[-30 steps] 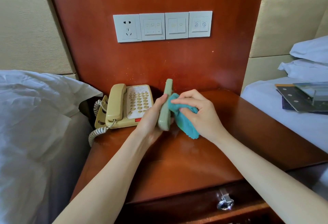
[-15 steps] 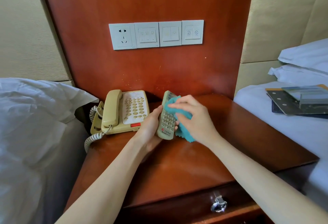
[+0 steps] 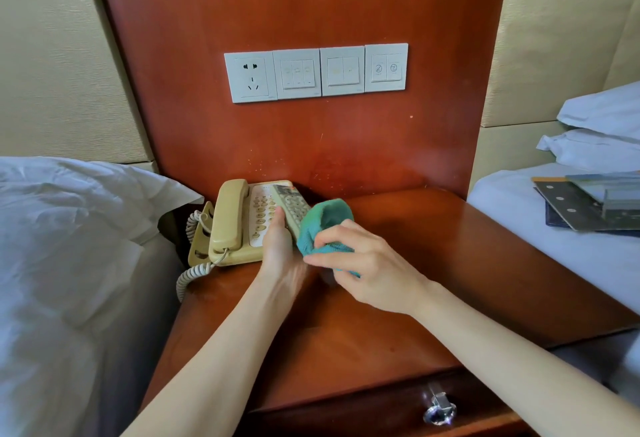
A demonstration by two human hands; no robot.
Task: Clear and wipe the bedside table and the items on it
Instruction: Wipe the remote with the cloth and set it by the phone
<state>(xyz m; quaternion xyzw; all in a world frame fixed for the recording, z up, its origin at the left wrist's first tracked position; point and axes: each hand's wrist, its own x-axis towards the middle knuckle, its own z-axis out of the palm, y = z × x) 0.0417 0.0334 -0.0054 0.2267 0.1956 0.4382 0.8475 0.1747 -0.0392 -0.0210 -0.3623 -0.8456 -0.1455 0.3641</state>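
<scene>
Both hands work just above the bedside table [image 3: 398, 325], in front of the phone [image 3: 242, 225]. Left hand [image 3: 282, 253] grips the lower end of a beige remote [image 3: 292, 208], thumb along its left edge, holding it tilted with the button side facing up and its top end over the phone's keypad. Right hand [image 3: 367, 263] has its fingers curled round a bunched teal cloth [image 3: 322, 225] and presses it against the lower right part of the remote's button face.

Rows of small pale buttons show on the remote; a darker strip sits at its top end, but nothing on it can be read. The phone stands at the table's back left corner, handset [image 3: 230, 216] in its cradle, coiled cord [image 3: 190, 274] hanging off the left edge. Its keys and the card above them carry print too small to make out.

On the wooden panel [image 3: 311, 3] behind the table is a row of four white plates [image 3: 316, 72]: a socket on the left, then three switch plates. The rightmost has two round symbols that look like a crossed-out sign, yet I cannot read them for certain.

White bedding [image 3: 69, 246] lies to the left. On the bed [image 3: 571, 256] to the right rest pillows [image 3: 602, 131] and a stack of dark cards and folders [image 3: 588, 204], one with pale dots. A shiny knob [image 3: 439, 409] sits on the drawer front below.
</scene>
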